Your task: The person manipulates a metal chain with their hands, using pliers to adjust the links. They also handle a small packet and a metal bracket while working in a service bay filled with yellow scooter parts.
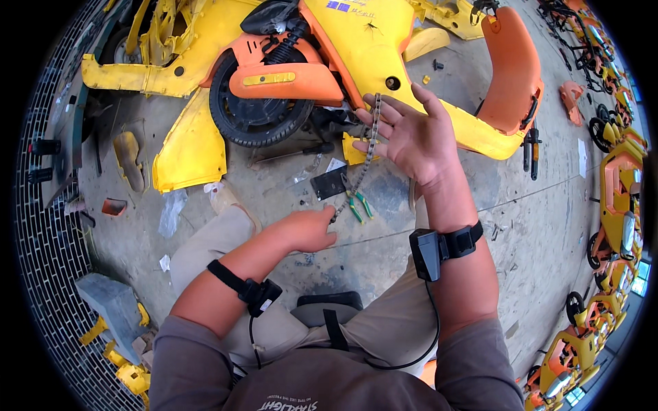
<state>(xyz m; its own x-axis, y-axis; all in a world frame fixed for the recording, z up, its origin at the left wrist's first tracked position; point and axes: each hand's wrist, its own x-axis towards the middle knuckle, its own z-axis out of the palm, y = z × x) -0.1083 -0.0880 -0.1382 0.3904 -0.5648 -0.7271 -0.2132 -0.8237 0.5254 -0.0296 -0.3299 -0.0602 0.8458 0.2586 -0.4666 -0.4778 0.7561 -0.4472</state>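
Observation:
A dark metal roller chain (371, 147) stretches between my hands. Its lower end is at the fingertips of my left hand (310, 229), which is closed on it with the fingers partly hidden. My right hand (419, 140) is palm up with the fingers spread, and the chain's upper end lies across them. Green-handled pliers (359, 205) lie on the floor just below the chain. Beside them is a flat black rectangular piece (329, 185).
Ahead lies a yellow and orange scooter body (367, 41) with a black-tyred wheel (260, 109). An orange curved seat-like part (510, 72) stands at right. Loose yellow panels (192, 147) and plastic scraps (173, 212) litter the left. Several scooters (617, 185) line the right side.

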